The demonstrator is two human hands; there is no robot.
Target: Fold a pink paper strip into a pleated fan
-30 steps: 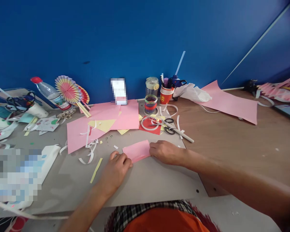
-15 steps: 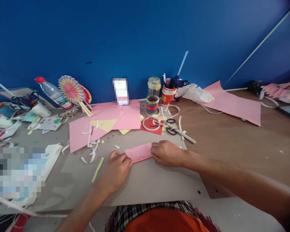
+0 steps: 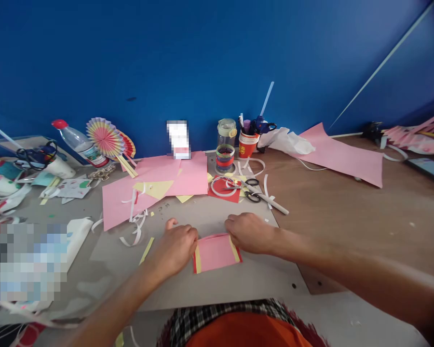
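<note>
We see the left hand (image 3: 179, 243) and right hand (image 3: 249, 233) curled closed, gripping opposite far corners of the red-and-yellow-edged pink paper (image 3: 216, 255), which lies between and nearer us on the table (image 3: 267, 284), long axis left-to-right, neither hand clearly nearer.

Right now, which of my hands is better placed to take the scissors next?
Your right hand, probably. Both hands are at the small pink paper, but the scissors lie just beyond the right one; your left hand is farther away.
</note>
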